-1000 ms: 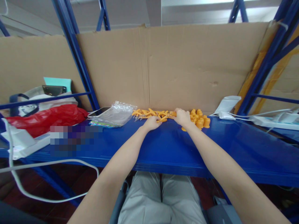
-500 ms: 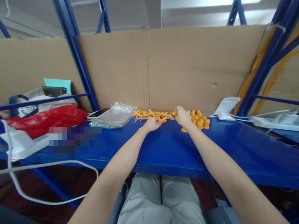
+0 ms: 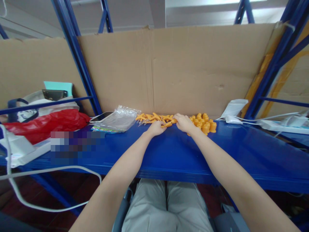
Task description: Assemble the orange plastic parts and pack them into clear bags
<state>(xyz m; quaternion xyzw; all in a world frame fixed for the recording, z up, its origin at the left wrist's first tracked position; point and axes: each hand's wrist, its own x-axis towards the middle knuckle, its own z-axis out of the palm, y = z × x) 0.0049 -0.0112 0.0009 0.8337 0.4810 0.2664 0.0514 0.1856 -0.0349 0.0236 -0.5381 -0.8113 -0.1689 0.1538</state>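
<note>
Blue counter, glossy, backed by cardboard between 2 blue uprights; pale ceiling above. Orange stick at the counter's far middle, between both hands; long axis left to right, right end angled slightly away. Left hand: grip pinching the stick. Right hand: grip pinching an orange piece at that end.

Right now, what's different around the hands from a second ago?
The right hand has moved left, bringing the orange piece it holds close to the orange stick in the left hand. The left hand, cup-shaped pieces and plastic bag stayed put.
</note>
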